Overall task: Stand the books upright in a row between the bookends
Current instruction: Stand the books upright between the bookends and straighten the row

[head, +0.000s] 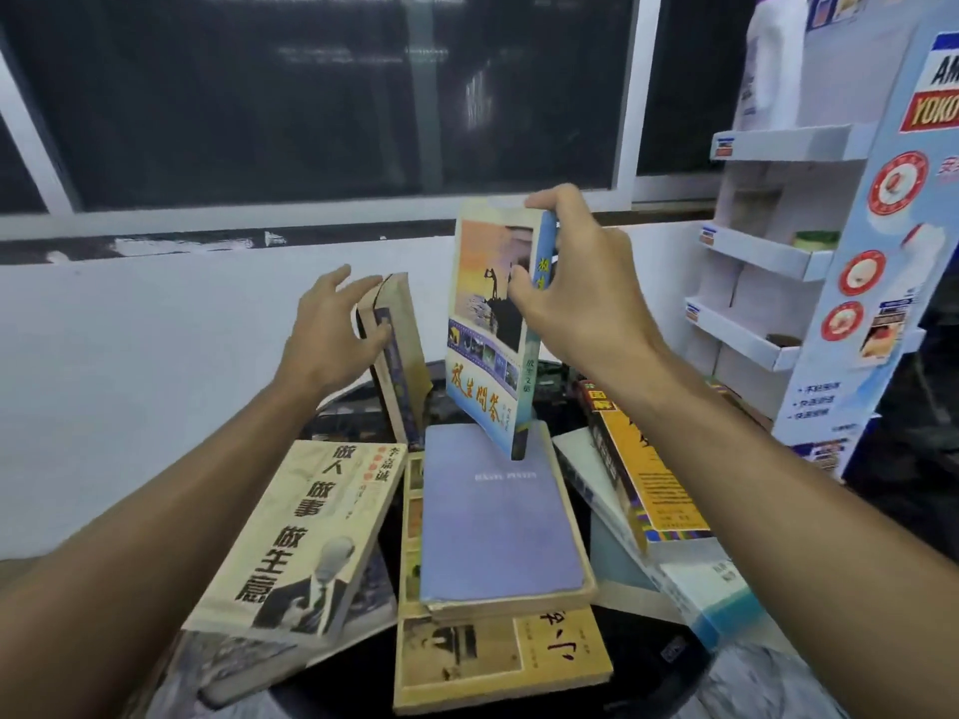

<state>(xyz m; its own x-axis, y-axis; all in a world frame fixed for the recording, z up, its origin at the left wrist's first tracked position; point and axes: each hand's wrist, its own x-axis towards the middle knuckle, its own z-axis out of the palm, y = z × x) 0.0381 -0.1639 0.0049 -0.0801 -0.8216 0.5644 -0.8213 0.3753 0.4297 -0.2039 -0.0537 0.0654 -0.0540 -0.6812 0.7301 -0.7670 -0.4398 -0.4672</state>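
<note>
On the cardboard display stand (768, 256) at our right, one tray holds a green item (817, 238) and a lower tray something dark that we cannot make out. Our right hand (576, 298) pinches the sunset-cover book (488, 324) by its spine edge, thumb on the front, holding it tilted with its lower corner just over the lavender book (498, 516), which lies flat on a stack. Our left hand (332, 329), fingers spread, touches the yellowed upright book (397, 355) behind. A cream book (306, 531) and an orange book (648, 480) lie slanted on the black table (643, 666).
</note>
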